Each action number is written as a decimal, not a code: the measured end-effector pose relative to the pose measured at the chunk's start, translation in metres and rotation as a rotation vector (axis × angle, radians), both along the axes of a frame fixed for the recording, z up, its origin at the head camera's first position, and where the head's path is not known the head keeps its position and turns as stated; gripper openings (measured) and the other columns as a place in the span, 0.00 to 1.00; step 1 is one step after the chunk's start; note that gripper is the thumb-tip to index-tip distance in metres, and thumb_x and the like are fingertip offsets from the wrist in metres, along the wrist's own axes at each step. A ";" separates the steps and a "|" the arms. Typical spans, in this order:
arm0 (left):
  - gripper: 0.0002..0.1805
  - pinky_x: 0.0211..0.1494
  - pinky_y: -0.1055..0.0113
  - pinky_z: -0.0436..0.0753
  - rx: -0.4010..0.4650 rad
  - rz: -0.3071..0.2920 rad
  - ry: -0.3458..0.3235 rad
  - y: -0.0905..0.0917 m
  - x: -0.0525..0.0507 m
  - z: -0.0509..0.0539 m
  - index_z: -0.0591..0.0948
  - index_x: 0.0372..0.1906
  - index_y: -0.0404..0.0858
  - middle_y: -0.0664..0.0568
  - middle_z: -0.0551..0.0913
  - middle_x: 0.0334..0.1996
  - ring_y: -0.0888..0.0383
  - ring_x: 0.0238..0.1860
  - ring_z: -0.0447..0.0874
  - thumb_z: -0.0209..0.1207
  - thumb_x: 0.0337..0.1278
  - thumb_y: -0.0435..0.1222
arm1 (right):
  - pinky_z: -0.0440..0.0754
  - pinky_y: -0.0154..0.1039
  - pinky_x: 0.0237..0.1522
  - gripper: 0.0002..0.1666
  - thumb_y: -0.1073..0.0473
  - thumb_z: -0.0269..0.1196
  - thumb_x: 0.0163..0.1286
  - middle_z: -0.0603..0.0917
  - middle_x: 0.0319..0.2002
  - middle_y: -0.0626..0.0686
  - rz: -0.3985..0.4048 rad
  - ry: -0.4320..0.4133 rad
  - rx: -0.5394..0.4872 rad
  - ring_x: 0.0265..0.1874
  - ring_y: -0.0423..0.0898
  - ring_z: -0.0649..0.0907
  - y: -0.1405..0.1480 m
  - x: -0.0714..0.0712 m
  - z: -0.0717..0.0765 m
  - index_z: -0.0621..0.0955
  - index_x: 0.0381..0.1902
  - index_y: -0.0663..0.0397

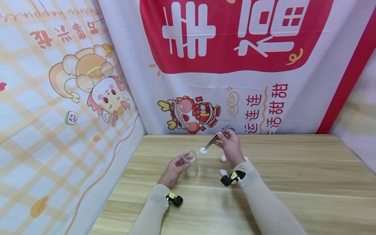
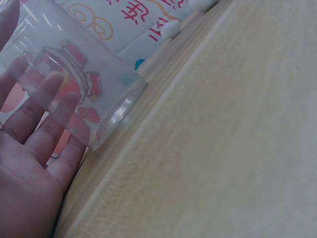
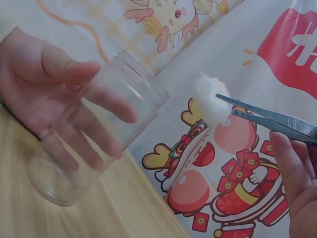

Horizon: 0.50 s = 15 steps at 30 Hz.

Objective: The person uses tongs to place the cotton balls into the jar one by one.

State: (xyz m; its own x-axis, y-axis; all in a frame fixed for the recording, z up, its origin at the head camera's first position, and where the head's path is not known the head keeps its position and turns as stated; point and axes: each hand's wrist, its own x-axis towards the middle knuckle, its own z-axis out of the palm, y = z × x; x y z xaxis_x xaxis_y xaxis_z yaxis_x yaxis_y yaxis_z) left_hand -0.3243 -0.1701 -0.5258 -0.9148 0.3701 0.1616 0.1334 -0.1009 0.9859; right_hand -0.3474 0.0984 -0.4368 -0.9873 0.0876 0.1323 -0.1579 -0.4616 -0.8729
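My left hand holds a clear, open-topped jar upright on the wooden table, thumb on one side and fingers curled behind it. In the right wrist view the jar has a threaded rim and nothing shows inside. My right hand pinches metal tweezers. Their tips grip a white cotton ball, raised beside the jar's mouth and apart from it. In the left wrist view, the left hand's fingers show through the clear wall.
Several more cotton balls lie on the table under and beside the right wrist. A printed cloth hangs along the table's back edge, and another printed cloth covers the left side.
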 end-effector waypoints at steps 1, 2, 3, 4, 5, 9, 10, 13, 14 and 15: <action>0.29 0.66 0.63 0.70 -0.001 -0.001 -0.003 0.000 0.000 0.000 0.68 0.69 0.37 0.42 0.75 0.62 0.50 0.64 0.71 0.60 0.64 0.31 | 0.83 0.48 0.48 0.11 0.66 0.58 0.72 0.78 0.40 0.60 0.001 -0.001 -0.002 0.43 0.53 0.83 -0.001 0.000 0.000 0.71 0.46 0.68; 0.28 0.66 0.63 0.70 -0.003 0.000 -0.004 0.000 0.000 0.000 0.69 0.69 0.37 0.43 0.75 0.62 0.50 0.64 0.71 0.59 0.64 0.30 | 0.83 0.48 0.48 0.10 0.66 0.58 0.72 0.78 0.40 0.59 0.001 -0.002 -0.004 0.42 0.52 0.83 -0.002 0.001 0.001 0.71 0.46 0.67; 0.28 0.66 0.63 0.69 -0.004 0.001 -0.006 0.001 0.000 0.000 0.69 0.69 0.38 0.43 0.76 0.62 0.50 0.64 0.72 0.59 0.65 0.30 | 0.83 0.48 0.48 0.08 0.66 0.58 0.72 0.78 0.39 0.58 0.000 -0.001 -0.014 0.42 0.52 0.83 -0.003 0.001 0.001 0.72 0.45 0.66; 0.28 0.66 0.63 0.69 -0.005 0.002 -0.008 0.001 0.000 0.000 0.69 0.69 0.39 0.44 0.76 0.62 0.51 0.64 0.72 0.58 0.65 0.30 | 0.83 0.48 0.47 0.06 0.67 0.58 0.72 0.78 0.38 0.58 0.001 0.001 -0.019 0.41 0.51 0.83 -0.004 0.002 0.002 0.73 0.43 0.65; 0.27 0.66 0.63 0.70 -0.005 0.003 -0.009 0.001 0.000 -0.001 0.70 0.69 0.39 0.44 0.76 0.62 0.51 0.64 0.72 0.58 0.65 0.29 | 0.83 0.48 0.47 0.04 0.67 0.58 0.72 0.78 0.38 0.57 -0.001 -0.001 -0.028 0.40 0.51 0.83 -0.006 0.002 0.002 0.73 0.42 0.63; 0.28 0.66 0.62 0.70 0.000 -0.001 0.004 0.001 -0.001 -0.002 0.70 0.69 0.40 0.45 0.76 0.61 0.50 0.64 0.72 0.59 0.64 0.30 | 0.83 0.48 0.46 0.01 0.69 0.57 0.71 0.79 0.36 0.57 -0.006 -0.002 -0.036 0.40 0.52 0.83 -0.012 0.002 0.003 0.75 0.38 0.60; 0.28 0.66 0.62 0.70 0.003 -0.001 0.007 0.001 -0.001 -0.002 0.70 0.69 0.39 0.45 0.76 0.61 0.50 0.64 0.72 0.60 0.64 0.31 | 0.83 0.48 0.46 0.01 0.69 0.57 0.71 0.79 0.36 0.57 -0.003 -0.001 -0.035 0.39 0.51 0.83 -0.013 0.001 0.003 0.74 0.38 0.60; 0.29 0.66 0.62 0.70 0.014 0.002 0.008 0.001 0.000 -0.003 0.70 0.68 0.39 0.45 0.77 0.61 0.50 0.64 0.72 0.61 0.63 0.33 | 0.83 0.48 0.46 0.03 0.68 0.58 0.71 0.79 0.35 0.57 0.010 0.008 -0.034 0.40 0.52 0.83 -0.017 0.001 0.002 0.74 0.39 0.61; 0.29 0.66 0.62 0.70 0.016 0.004 0.007 0.001 0.000 -0.003 0.70 0.68 0.39 0.45 0.77 0.61 0.50 0.63 0.72 0.62 0.62 0.33 | 0.83 0.48 0.46 0.03 0.68 0.58 0.71 0.79 0.35 0.56 0.014 0.011 -0.033 0.40 0.52 0.83 -0.018 0.000 0.002 0.73 0.39 0.61; 0.30 0.65 0.62 0.70 0.018 0.003 0.007 0.001 0.000 -0.003 0.70 0.69 0.38 0.45 0.76 0.61 0.50 0.64 0.72 0.62 0.62 0.33 | 0.83 0.48 0.46 0.03 0.68 0.58 0.71 0.79 0.35 0.56 0.016 0.014 -0.030 0.41 0.52 0.83 -0.019 0.001 0.002 0.73 0.38 0.61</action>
